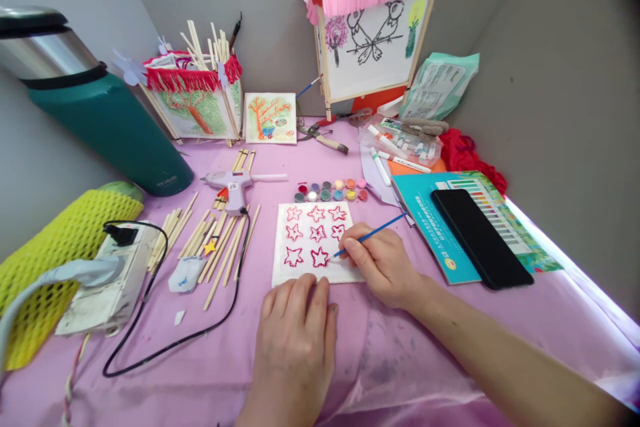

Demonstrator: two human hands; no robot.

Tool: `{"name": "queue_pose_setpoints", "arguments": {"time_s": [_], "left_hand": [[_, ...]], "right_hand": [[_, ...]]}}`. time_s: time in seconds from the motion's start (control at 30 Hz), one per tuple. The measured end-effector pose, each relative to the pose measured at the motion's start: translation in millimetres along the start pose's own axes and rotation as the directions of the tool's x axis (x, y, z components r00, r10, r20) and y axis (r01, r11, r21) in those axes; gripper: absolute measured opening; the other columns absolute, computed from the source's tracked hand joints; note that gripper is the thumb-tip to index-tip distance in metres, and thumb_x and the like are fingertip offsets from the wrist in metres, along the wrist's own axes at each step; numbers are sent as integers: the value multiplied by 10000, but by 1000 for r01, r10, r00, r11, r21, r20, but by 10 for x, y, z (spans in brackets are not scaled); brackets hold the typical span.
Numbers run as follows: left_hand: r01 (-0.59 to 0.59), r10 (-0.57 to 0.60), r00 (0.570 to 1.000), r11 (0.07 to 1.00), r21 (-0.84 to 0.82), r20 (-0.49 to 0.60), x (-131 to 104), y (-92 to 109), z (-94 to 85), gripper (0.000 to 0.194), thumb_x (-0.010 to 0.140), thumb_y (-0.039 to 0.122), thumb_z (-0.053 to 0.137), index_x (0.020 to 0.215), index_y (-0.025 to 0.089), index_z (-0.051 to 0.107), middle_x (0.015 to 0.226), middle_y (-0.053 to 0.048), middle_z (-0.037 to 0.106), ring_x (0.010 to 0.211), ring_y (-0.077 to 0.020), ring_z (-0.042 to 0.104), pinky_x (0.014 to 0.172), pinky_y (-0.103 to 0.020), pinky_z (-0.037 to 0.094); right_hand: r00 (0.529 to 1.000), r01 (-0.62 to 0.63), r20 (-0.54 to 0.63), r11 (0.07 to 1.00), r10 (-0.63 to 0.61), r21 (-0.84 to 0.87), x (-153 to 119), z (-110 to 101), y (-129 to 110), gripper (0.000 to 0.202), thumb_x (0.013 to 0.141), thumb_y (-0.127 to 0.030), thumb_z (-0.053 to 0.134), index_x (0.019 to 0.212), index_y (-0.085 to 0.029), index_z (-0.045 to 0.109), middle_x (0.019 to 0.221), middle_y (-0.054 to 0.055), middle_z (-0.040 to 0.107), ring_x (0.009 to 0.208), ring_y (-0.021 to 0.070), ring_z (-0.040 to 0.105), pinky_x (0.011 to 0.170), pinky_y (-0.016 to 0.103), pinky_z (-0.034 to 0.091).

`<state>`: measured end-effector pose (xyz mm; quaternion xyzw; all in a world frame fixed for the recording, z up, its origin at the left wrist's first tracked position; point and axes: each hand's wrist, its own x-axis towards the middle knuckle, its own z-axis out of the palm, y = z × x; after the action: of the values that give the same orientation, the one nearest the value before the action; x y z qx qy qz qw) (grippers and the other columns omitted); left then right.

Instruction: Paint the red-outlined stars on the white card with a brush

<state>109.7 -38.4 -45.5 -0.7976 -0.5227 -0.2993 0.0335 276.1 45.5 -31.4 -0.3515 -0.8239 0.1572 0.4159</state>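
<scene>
My right hand (384,265) is closed round a thin blue paintbrush (379,229). The brush slants down to the left, its tip at or just above a white square sheet (281,273); contact cannot be made out. Rows of crimson star outlines cover the sheet, and the brush tip is beside the bottom middle star (319,257). Part of the sheet's right side is hidden behind my right hand. My left hand (299,337) lies flat with fingers stretched out, fingertips on the sheet's near edge. Small paint pots (325,195) stand in two rows just beyond the sheet.
Left: a glue gun (233,183) with a black cord, wooden sticks (220,260), a power strip (107,287) and a teal bottle (115,127). Right: a phone (480,237) on a blue book (430,213), and markers (383,167). Behind stand a decorated box (193,113) and a framed bird drawing (375,73).
</scene>
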Motion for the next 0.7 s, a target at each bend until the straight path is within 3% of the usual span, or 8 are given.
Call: {"name": "queue_pose_setpoints", "arguments": {"time_s": [0.7], "left_hand": [[2,-2,1000,1000,3,0,2,-1,-7,295,832,159,555,1126,135,576,1043,-103,604,918,-224,532,784,-399,430]], "right_hand": [[1000,8,5,1000,-8,-17,10,8,4,278,944,-169,374,753,-167,576,771,43,644,666,132,600,609,266,464]]}}
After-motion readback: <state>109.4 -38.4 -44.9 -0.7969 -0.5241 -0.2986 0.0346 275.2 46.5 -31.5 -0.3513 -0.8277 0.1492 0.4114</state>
